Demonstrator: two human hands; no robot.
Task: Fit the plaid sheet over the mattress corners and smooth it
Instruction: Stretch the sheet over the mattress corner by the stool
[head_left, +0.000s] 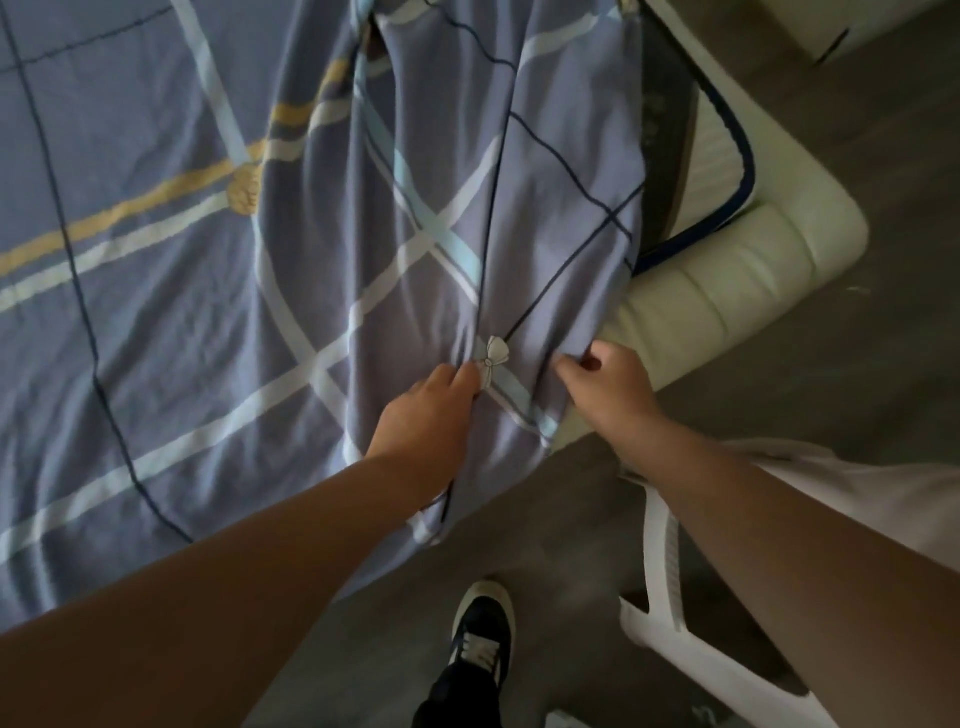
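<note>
Both your grips are clamped on the sheet (467, 208) at the bed's near edge. The left grip (426, 410) bunches cloth beside the bow print, and the right grip (608, 384) pinches the hem just beside it. The bare mattress corner (727, 156) lies ahead and to the right, nearer your right grip. The loose fold runs away from you, so the pull likely goes rightward over that corner.

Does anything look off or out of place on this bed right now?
Yes. The plaid sheet is bunched into a loose ridge, leaving the mattress corner bare beside it. The left hand and right hand grip its hanging fold.
</note>
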